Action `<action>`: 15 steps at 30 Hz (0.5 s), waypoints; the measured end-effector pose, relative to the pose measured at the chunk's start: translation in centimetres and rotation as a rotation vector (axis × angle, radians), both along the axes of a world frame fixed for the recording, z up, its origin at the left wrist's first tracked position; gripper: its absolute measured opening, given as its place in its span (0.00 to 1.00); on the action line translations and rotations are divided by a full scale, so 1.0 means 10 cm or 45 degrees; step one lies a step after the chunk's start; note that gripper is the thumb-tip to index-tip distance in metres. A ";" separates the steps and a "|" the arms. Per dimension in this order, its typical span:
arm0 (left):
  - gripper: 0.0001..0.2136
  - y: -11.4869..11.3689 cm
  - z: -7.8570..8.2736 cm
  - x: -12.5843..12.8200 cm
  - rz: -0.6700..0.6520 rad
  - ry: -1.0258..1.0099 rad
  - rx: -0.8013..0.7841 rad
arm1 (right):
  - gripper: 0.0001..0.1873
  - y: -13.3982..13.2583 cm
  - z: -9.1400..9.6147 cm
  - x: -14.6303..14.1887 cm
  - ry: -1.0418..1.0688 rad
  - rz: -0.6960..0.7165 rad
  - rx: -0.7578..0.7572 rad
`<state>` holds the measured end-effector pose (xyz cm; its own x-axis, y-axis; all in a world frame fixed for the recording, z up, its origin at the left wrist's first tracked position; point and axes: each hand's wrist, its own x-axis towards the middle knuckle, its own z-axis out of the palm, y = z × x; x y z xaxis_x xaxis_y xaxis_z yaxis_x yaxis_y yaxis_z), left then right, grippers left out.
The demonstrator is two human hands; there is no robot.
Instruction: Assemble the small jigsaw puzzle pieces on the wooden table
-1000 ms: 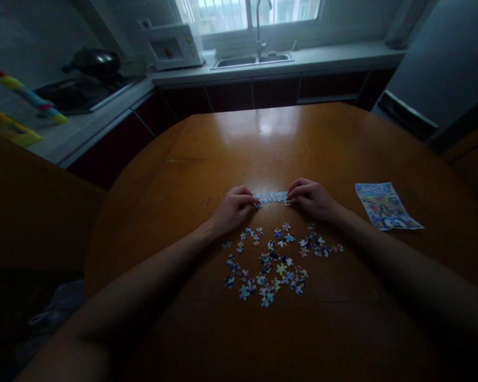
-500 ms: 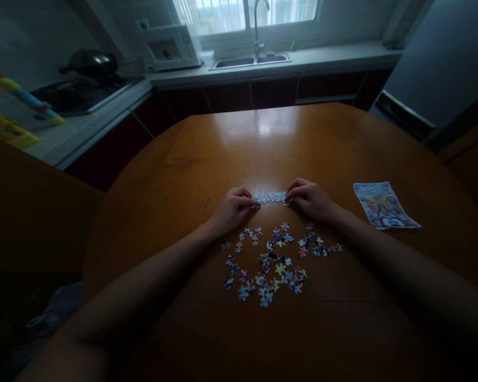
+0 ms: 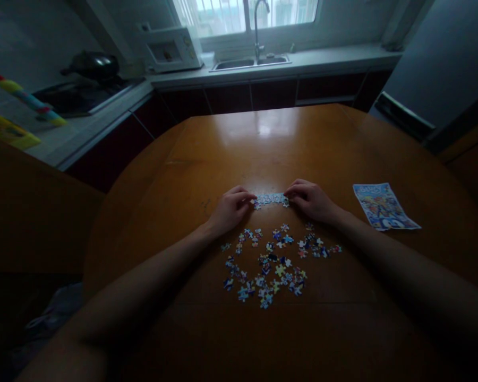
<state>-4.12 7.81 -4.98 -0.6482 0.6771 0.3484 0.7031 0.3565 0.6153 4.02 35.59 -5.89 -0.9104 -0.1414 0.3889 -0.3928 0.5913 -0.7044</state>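
A narrow joined strip of jigsaw puzzle [image 3: 270, 198], pale blue along its far edge, lies flat on the wooden table [image 3: 239, 154]. My left hand [image 3: 231, 209] holds its left end, thumb and fingers pinched at the edge. At the opposite end my right hand [image 3: 309, 201] is closed in the same way, its fingertips on the strip's right edge. Single pieces hang down from the strip's near side at both ends. Closer to me, many loose puzzle pieces [image 3: 279, 270] are scattered between my forearms.
To the right lies a creased picture sheet [image 3: 386, 207] with a colourful print. Past the table are a counter with a sink [image 3: 235, 64], a white microwave [image 3: 171, 50] and a stove with a dark wok [image 3: 93, 64]. A grey fridge [image 3: 434, 69] stands at the far right.
My left fingers have shifted slightly up and left, uncovering more of the strip's left end. My right hand has barely moved. The loose pieces and the sheet stay where they were.
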 end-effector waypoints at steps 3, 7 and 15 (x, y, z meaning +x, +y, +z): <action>0.11 0.01 0.01 0.01 -0.003 -0.008 0.008 | 0.11 0.00 0.01 0.01 0.014 0.001 0.025; 0.09 0.01 0.03 0.01 -0.019 -0.017 0.009 | 0.12 0.00 0.09 0.05 0.087 0.023 0.090; 0.10 0.02 0.04 0.03 -0.016 -0.032 0.016 | 0.11 -0.26 0.63 0.32 0.191 0.185 0.232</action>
